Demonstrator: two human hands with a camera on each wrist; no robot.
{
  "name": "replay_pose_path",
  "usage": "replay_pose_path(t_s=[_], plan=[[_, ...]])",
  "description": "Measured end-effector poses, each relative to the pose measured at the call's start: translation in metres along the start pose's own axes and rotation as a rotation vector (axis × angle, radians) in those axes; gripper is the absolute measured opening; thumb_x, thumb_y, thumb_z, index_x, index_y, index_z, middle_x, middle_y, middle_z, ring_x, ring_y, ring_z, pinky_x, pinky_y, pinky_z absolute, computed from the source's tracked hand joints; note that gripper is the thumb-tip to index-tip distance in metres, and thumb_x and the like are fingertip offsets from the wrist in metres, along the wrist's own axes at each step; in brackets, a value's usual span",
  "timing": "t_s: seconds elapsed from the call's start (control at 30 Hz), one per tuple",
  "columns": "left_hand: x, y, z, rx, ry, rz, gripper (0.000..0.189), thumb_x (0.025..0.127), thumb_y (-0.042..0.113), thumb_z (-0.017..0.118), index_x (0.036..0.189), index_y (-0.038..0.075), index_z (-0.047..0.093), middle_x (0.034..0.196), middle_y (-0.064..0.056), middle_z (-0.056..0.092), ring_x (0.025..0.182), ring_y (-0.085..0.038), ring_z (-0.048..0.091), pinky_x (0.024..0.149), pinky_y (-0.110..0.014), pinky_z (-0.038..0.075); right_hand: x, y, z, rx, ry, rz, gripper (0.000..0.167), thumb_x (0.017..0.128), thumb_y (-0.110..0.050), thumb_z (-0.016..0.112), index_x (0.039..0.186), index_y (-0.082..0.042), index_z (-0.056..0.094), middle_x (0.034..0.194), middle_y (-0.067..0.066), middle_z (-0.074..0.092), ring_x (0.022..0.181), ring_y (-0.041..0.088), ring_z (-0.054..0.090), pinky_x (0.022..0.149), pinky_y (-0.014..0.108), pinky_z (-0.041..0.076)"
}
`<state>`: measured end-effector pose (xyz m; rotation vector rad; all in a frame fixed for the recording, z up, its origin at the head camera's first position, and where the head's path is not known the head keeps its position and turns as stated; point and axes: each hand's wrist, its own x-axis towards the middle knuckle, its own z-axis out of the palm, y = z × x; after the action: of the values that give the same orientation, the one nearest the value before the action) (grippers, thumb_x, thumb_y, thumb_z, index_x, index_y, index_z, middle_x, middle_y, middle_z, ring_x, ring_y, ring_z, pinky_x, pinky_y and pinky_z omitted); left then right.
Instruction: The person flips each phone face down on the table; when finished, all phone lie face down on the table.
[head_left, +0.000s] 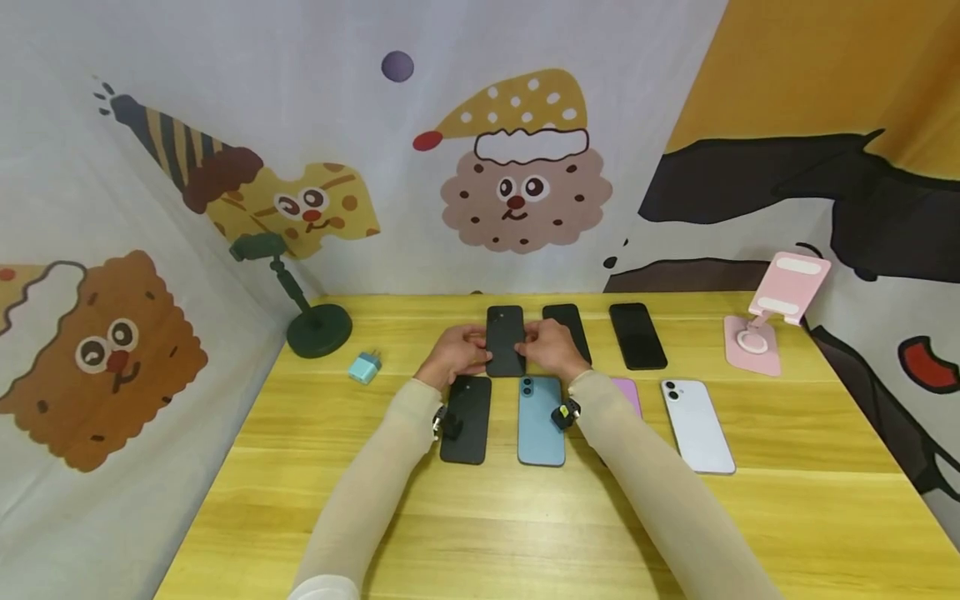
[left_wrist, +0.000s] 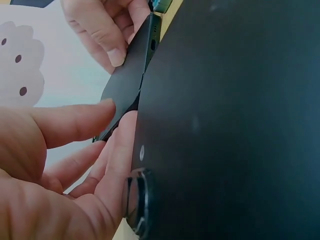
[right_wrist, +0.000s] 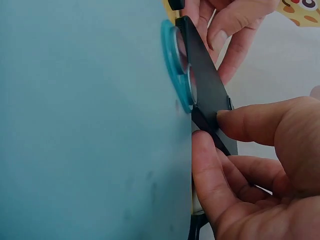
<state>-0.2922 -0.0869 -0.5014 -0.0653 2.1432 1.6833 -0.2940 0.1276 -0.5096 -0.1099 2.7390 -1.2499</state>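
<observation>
A black phone (head_left: pixel 505 337) with its back up lies in the far row, and both hands hold it by its long edges. My left hand (head_left: pixel 468 350) pinches its left edge and my right hand (head_left: pixel 537 347) its right edge. In the left wrist view the held phone (left_wrist: pixel 129 82) stands slightly raised between my left fingers (left_wrist: pixel 75 122) and the right hand's fingers (left_wrist: pixel 107 35). The right wrist view shows the same phone (right_wrist: pixel 205 85) pinched by my right thumb and fingers (right_wrist: pixel 250 117). Just below lie another black phone (head_left: pixel 467 421) and a blue phone (head_left: pixel 541 421).
Two more black phones (head_left: pixel 567 329) (head_left: pixel 637 335) lie in the far row. A purple phone (head_left: pixel 628 393), partly under my right sleeve, and a pale phone (head_left: pixel 697 425) lie nearer. A pink stand (head_left: pixel 772 317), a green stand (head_left: pixel 318 329) and a blue charger (head_left: pixel 365 367) sit on the wooden table (head_left: pixel 525 533).
</observation>
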Motion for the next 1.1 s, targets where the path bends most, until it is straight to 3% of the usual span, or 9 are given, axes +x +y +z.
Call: replay_pose_path(t_s=[0.33,0.6,0.83,1.1], plan=[[0.002,0.001,0.002,0.052,0.018,0.022,0.069,0.094,-0.005,0.074,0.156,0.015,0.053,0.124,-0.015,0.063,0.096,-0.023,0.074,0.075,-0.032,0.065,0.001,0.0,0.001,-0.033,0.009,0.003,0.03,0.099,-0.021,0.076,0.123,-0.005,0.073,0.095,0.007,0.068,0.079,0.022,0.061,0.069,0.034,0.048],[0.003,-0.001,-0.001,0.017,-0.011,0.012,0.074,0.094,-0.006,0.074,0.16,0.018,0.05,0.123,-0.015,0.063,0.097,-0.025,0.075,0.077,-0.034,0.066,-0.003,-0.002,-0.002,-0.038,-0.021,0.004,0.056,0.094,-0.021,0.08,0.144,-0.002,0.063,0.112,0.011,0.07,0.101,0.027,0.064,0.092,0.044,0.055],[0.0,-0.004,-0.004,-0.013,-0.047,0.006,0.075,0.096,-0.005,0.072,0.163,0.014,0.043,0.141,-0.017,0.058,0.116,-0.029,0.074,0.085,-0.034,0.065,-0.006,-0.003,0.0,-0.057,-0.064,0.021,0.068,0.091,-0.022,0.085,0.151,-0.006,0.059,0.123,0.013,0.071,0.114,0.03,0.067,0.1,0.049,0.057],[0.001,-0.002,-0.008,-0.082,-0.077,0.009,0.07,0.099,-0.002,0.069,0.163,0.011,0.043,0.157,-0.019,0.051,0.131,-0.034,0.066,0.095,-0.039,0.063,-0.005,-0.005,-0.004,-0.037,-0.07,0.017,0.068,0.091,-0.023,0.085,0.151,-0.006,0.058,0.126,0.015,0.072,0.115,0.032,0.068,0.101,0.051,0.057]])
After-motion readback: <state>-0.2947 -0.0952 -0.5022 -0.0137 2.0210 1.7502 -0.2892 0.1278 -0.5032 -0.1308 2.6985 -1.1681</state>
